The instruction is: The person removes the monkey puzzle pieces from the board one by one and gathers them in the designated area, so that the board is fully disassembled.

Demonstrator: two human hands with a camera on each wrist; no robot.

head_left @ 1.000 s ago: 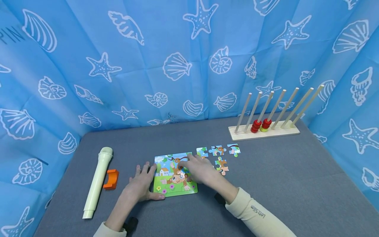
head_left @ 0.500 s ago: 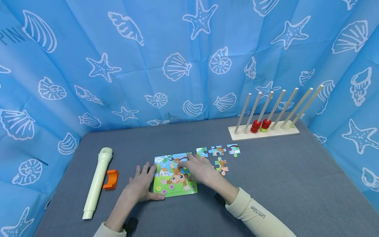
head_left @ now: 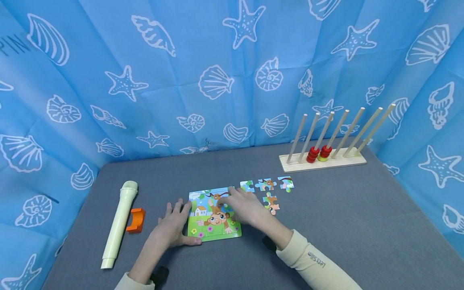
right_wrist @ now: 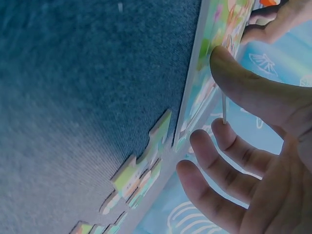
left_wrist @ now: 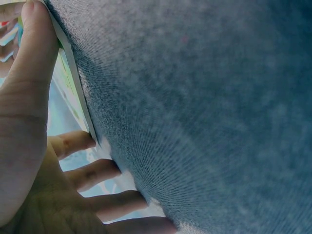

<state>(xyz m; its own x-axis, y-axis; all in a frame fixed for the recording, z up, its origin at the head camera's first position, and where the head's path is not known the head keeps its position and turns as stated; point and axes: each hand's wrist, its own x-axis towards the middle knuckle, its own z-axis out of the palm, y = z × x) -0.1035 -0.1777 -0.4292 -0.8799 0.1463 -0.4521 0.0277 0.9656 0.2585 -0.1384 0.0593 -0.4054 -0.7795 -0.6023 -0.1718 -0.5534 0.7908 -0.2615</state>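
Note:
A jigsaw board with a monkey, a house and flowers lies flat on the grey table. My left hand steadies its left side, thumb at the near corner and the other fingers spread along the edge. Over the board's upper right part, my right hand pinches a thin puzzle piece, which shows edge-on in the right wrist view. That hand hides the picture beneath it. Right of the board lie several loose puzzle pieces, among them a branch piece and a brown monkey piece.
On the left lie a pale green toy microphone and an orange arch block. A wooden peg stand with red rings stands at the back right. A blue shell-print curtain hangs behind the table.
My right thumb has shifted slightly over the board's right part. Otherwise both hands, the board and the loose pieces keep their places.

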